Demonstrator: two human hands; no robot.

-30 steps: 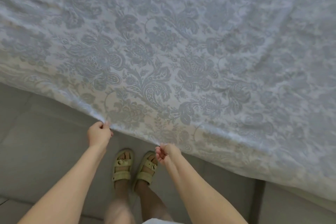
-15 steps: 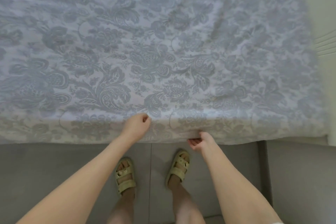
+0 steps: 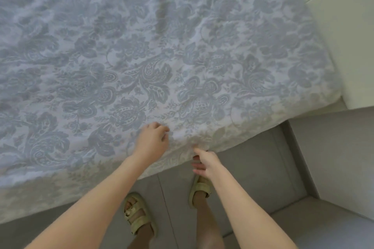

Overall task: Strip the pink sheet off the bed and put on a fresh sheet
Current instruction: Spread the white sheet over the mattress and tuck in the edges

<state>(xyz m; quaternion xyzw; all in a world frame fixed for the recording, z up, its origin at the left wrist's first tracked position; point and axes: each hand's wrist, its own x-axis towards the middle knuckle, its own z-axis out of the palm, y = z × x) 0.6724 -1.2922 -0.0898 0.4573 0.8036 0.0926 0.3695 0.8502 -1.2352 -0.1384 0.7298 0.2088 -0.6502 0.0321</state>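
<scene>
A white sheet with a blue-grey floral pattern (image 3: 141,50) covers the bed and hangs over its near side. My left hand (image 3: 152,141) rests on top of the sheet at the bed's near edge, fingers loosely bent and gathering no fabric. My right hand (image 3: 204,162) is lower, at the hanging hem, where it pinches the sheet's edge and the cloth puckers just above it. No pink sheet is in view.
Grey tiled floor (image 3: 253,168) runs along the bed, and my feet in pale green sandals (image 3: 139,214) stand close to it. A cream panelled surface (image 3: 344,26) borders the bed's right end. A pale raised ledge (image 3: 334,157) stands to my right.
My view and both hands have shifted right along the bed toward its right corner. My left hand let go of the hem and moved up onto the top of the sheet.
</scene>
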